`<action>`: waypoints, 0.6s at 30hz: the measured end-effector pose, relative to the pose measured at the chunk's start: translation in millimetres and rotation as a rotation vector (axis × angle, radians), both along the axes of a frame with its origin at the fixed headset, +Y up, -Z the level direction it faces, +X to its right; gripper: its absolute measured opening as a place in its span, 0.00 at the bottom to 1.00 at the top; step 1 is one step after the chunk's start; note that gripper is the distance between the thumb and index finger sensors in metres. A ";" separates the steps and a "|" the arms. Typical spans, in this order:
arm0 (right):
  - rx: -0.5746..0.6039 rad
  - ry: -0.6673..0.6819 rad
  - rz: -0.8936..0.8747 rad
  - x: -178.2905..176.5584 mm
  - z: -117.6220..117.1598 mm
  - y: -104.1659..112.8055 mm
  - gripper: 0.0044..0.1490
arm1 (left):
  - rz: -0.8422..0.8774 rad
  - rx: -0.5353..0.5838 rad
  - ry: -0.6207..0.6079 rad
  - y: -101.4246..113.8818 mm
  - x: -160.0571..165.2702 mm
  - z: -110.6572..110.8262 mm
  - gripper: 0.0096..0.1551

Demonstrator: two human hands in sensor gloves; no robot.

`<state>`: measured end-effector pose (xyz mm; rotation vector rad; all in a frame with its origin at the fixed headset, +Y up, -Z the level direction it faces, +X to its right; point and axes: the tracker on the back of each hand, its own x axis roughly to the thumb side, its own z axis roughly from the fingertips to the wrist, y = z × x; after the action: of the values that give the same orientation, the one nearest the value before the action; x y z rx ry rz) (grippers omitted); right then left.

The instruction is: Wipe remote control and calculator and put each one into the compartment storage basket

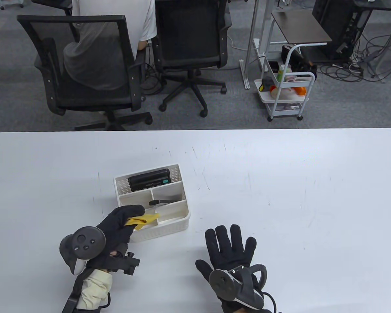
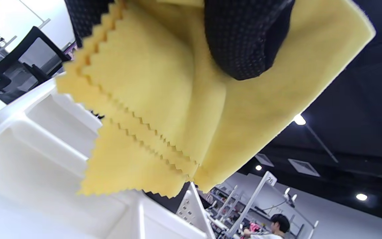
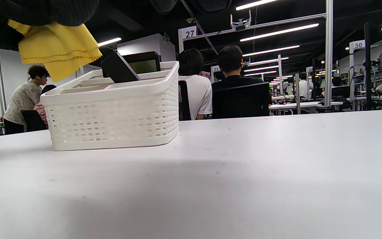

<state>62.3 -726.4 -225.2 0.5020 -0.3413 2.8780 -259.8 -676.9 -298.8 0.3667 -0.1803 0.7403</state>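
Your left hand (image 1: 117, 225) pinches a yellow pinked-edge cloth (image 1: 143, 220) over the white plastic compartment basket's (image 1: 179, 225) near-left corner; your right hand (image 1: 229, 247) lies flat, fingers spread, on the bench.

The left hand (image 1: 119, 221), in a black sensor glove, reaches forward from the near edge with its fingers curled together around a folded yellow cloth with zigzag edges (image 1: 142, 220), pinching it; in the left wrist view a gloved fingertip (image 2: 244, 39) presses into the cloth from above. A round dark tracker (image 1: 83, 243) sits on the back of this hand, and a pale sleeve (image 1: 93, 288) shows at the wrist. The right hand (image 1: 229, 247) lies palm down on the white surface (image 1: 312, 212), fingers straight and spread, holding nothing, its own tracker (image 1: 224, 285) strapped behind the knuckles.
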 end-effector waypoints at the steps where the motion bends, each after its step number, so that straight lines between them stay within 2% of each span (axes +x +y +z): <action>1: -0.006 -0.001 -0.004 0.4 -0.2 -0.2 0.53 | -0.008 -0.011 -0.001 -1.5 0.9 -2.3 0.18; 4: -0.017 0.002 -0.013 1.5 -0.5 -0.2 0.53 | -0.067 -0.035 0.015 -8.2 5.3 -8.0 0.18; 13: -0.027 0.020 -0.007 0.4 -0.4 0.0 0.52 | -0.411 -0.040 0.107 -33.7 12.3 -9.0 0.18; 15: -0.029 0.019 -0.004 0.7 0.0 0.4 0.52 | -0.543 -0.032 0.120 -39.3 13.3 -8.3 0.18; 18: -0.035 0.014 -0.008 1.2 -0.4 0.0 0.52 | -0.629 -0.094 0.115 -44.1 15.1 -8.1 0.19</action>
<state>63.6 -726.3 -225.6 0.5132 -0.2895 2.8658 -244.8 -720.9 -307.0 0.2405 -0.1407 0.1055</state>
